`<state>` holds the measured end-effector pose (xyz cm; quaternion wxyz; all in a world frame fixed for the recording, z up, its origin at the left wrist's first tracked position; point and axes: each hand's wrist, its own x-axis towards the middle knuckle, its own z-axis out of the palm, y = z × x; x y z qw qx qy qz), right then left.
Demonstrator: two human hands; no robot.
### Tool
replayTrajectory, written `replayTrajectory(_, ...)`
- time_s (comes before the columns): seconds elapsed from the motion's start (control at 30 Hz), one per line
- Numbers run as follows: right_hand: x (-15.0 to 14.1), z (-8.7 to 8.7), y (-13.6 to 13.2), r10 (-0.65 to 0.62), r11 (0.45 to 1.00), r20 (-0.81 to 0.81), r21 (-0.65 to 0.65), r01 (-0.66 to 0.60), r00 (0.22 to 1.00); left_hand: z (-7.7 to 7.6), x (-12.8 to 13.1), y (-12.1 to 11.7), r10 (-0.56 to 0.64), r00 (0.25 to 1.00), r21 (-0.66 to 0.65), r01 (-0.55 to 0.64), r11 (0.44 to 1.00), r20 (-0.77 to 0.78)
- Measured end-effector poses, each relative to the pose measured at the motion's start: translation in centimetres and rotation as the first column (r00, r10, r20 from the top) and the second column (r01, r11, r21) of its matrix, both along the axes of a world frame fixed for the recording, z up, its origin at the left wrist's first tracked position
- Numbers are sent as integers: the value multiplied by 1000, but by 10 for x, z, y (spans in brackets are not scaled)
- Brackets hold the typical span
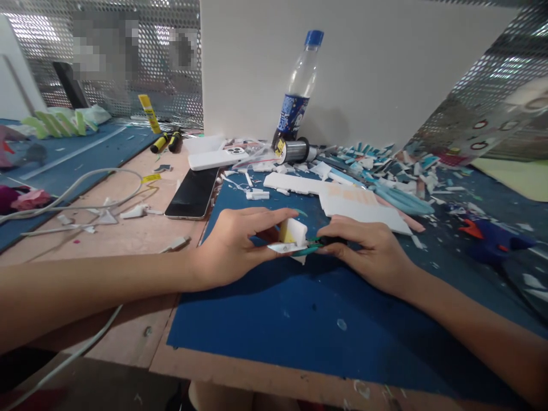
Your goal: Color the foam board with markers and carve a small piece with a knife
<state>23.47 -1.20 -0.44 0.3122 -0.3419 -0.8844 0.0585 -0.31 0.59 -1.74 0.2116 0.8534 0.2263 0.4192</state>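
Observation:
My left hand (233,245) pinches a small built-up piece (293,231), white and yellow with teal edges, between thumb and fingers. It is held just above the blue mat (257,331). A white pointed flap shows along its underside. From the other side, my right hand (363,248) closes its thumb and fingers on a small black object (333,240) whose green end touches the piece. Its exact kind is too small to make out. Behind the hands lie white foam sheets (363,208).
A tilted soda bottle (293,108) and a spool (295,151) stand at the back among heaped scraps (385,165). To the left are a black phone (192,194), a white phone (218,158) and cables (85,181). A blue glue gun (496,242) lies at right.

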Motion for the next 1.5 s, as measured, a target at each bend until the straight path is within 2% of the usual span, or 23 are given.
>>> replayTrajectory(0.33,1,1,0,24,1000,0,4,-24,1000,0,0,0,14,997,149,-2,989,-81)
replayTrajectory(0.57,1,0,-1,45,999,-3,25,-45,999,3,2,-2,-25,997,49,28,998,-72)
replayTrajectory(0.73,1,-2,-1,50,998,-11,26,-50,999,4,4,-4,11,999,-85,-13,996,-35)
replayTrajectory(0.97,5,-2,1,-24,1000,-14,-16,24,1000,3,2,-3,39,999,-247,-29,969,33)
replayTrajectory(1.1,8,-3,3,-46,998,-22,-45,45,999,4,3,-3,66,996,-272,-48,961,55)
replayTrajectory(1.23,8,-2,3,-48,996,-19,-71,46,999,5,5,-3,40,996,-304,-15,952,78)
replayTrajectory(1.5,6,-1,1,-21,998,-18,-66,20,1000,2,5,-1,-1,995,-217,23,976,97)
